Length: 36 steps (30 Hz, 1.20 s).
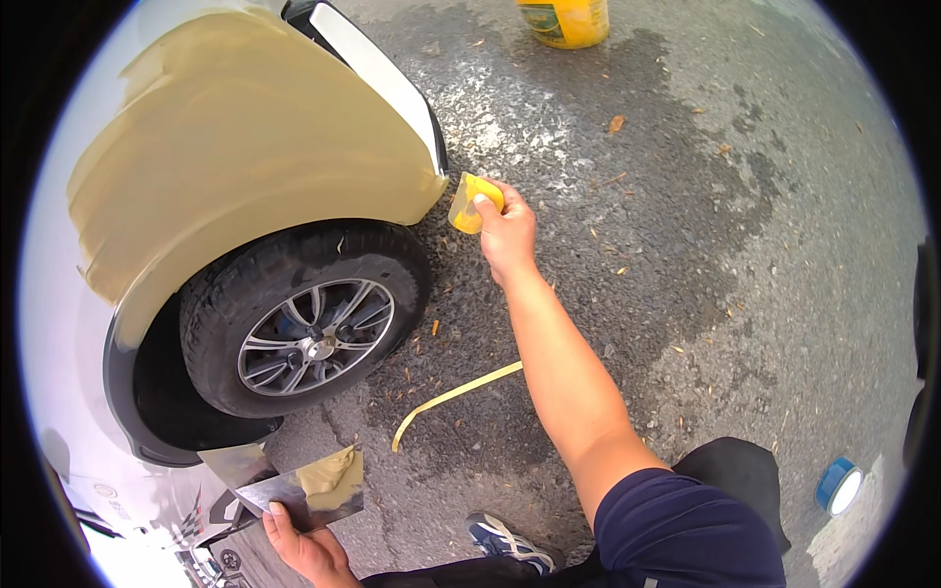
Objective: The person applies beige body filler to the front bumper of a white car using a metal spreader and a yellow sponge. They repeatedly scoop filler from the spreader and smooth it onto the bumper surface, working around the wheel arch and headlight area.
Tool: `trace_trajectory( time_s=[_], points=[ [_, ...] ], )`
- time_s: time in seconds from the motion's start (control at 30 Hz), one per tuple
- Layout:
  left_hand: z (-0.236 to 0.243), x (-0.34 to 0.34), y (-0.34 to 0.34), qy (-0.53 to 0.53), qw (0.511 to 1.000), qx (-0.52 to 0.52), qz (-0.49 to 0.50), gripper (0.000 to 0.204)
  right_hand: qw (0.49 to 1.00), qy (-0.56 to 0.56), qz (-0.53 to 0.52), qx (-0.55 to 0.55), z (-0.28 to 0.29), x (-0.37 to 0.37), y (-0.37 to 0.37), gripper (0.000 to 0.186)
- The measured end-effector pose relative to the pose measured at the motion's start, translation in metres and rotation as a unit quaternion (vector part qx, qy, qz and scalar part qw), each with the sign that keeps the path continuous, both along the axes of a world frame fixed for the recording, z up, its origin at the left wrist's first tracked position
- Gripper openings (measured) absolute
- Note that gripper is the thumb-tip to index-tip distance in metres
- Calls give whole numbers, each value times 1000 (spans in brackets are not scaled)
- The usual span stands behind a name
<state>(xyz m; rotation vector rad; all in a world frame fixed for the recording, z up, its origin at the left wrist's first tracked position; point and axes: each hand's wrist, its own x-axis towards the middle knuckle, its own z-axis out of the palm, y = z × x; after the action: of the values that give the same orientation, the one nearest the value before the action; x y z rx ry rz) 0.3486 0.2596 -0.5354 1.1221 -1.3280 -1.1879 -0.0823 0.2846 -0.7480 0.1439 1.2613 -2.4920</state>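
Observation:
My right hand (510,230) pinches a yellow plastic spreader (464,214) near the lower corner of the car's body panel. Tan filler putty (255,118) coats a broad area of that white panel above the wheel arch. At the lower left, my left hand (306,551) grips a flat metal mixing plate (294,490) with its thumb on top. A mound of tan putty (328,475) sits on the plate's right part. Behind it shows another flat greyish piece (230,463); I cannot tell whether it is joined to the plate. The right hand's far fingers are partly hidden.
The car's wheel (319,348) is just below the coated panel. A yellow bucket (567,22) stands at the top, and a strip of yellow tape (446,397) lies on the asphalt. A blue tape roll (840,487) is at the right. My shoe (510,542) shows below.

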Motion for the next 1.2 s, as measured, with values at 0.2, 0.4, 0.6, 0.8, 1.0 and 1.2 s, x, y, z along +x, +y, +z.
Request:
trace_trajectory(
  time_s=[0.2,0.4,0.6,0.8,1.0,1.2],
  points=[
    [-1,-3,-2,20,999,19,-17,42,999,11,34,14,5,-8,4,27],
    [-1,0,-2,18,999,20,-37,44,996,47,30,66,-1,-9,-11,24],
    [-2,-5,0,17,999,25,-40,44,998,32,52,30,-17,43,-33,25],
    [-2,-6,1,35,998,24,-46,43,958,-60,196,-199,-17,77,-15,26],
    [2,-4,2,56,996,27,-62,39,833,-25,441,-334,39,122,-4,28],
    [5,-2,0,78,995,-15,-53,39,750,99,539,-371,113,164,7,29]
  ],
)
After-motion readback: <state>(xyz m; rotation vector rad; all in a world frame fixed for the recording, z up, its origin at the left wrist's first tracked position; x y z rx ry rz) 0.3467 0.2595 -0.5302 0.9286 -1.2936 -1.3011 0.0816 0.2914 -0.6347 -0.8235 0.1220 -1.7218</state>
